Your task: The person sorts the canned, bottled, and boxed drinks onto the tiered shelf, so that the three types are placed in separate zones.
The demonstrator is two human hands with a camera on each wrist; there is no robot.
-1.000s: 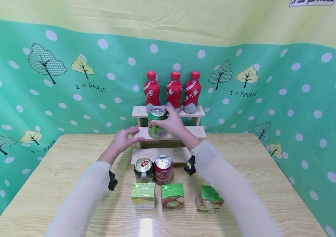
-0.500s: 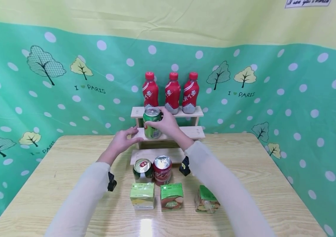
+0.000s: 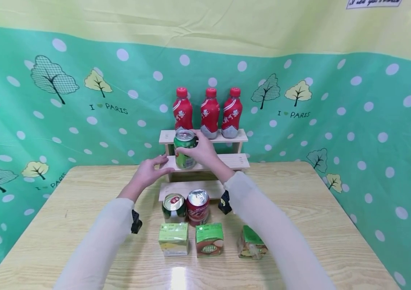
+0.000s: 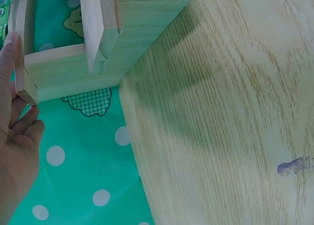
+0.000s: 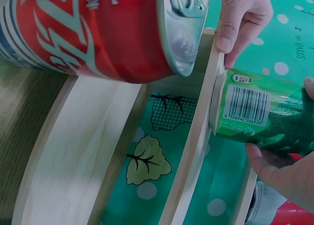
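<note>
My right hand [image 3: 205, 153] holds a green soda can [image 3: 184, 151] upright at the left part of the middle step of a wooden tiered shelf [image 3: 232, 161]. In the right wrist view the base of the green can [image 5: 265, 112] is right at the board's surface, with a thumb and fingers [image 5: 289, 181] round its sides. The left hand [image 3: 149, 172] grips the left end of that same step. From the left wrist view, the thumb of the left hand [image 4: 17, 151] lies on the board's top and its other fingers curl round the end.
Red bottles [image 3: 210, 114] line the top step. A dark green can [image 3: 174, 208] and a red can [image 3: 198, 207] stand before the bottom step. Nearer are a pale green box [image 3: 174, 239], a green-and-brown box [image 3: 209, 240] and another green box [image 3: 251, 242] beside the right sleeve.
The right hand has moved the green can slightly left along the middle step, then it has stayed nearly still. The left hand keeps its grip on the shelf end.
</note>
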